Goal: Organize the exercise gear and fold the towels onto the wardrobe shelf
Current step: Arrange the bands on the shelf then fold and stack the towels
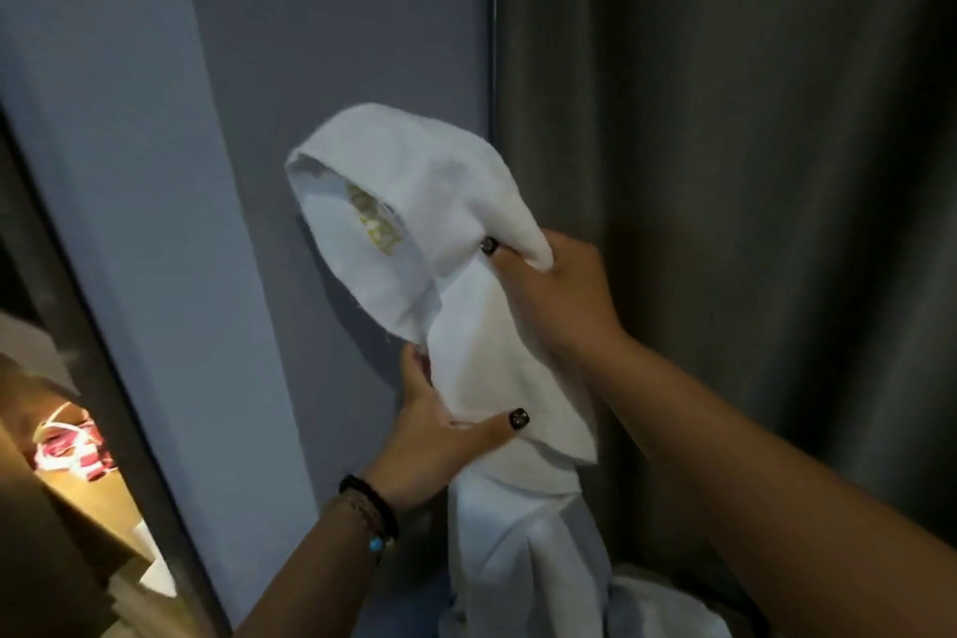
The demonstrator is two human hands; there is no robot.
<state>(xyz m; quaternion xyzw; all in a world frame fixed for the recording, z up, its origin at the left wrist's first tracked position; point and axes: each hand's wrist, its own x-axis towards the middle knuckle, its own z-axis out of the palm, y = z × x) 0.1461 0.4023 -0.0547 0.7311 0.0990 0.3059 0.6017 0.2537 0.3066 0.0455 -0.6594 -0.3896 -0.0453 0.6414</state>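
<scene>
In front of us: grey curtain (751, 171) on the right, blue-grey wall panel (248, 119) left of it. Between them, up in the air, we hold the white towel (487, 358); its top loops over, gold lettering showing inside the fold, tail hanging down. Our right hand (559, 295) grips the upper fold, fingers curled round it. Our left hand (440, 435) pinches the middle, thumb across the front. Lit wardrobe shelf (88, 497) low left, pink-and-white item (72, 451) on it. Bracelets (370, 508) on left wrist.

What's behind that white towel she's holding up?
Behind the white towel are a grey-blue panel and a dark curtain. The part directly behind it is covered.
</scene>
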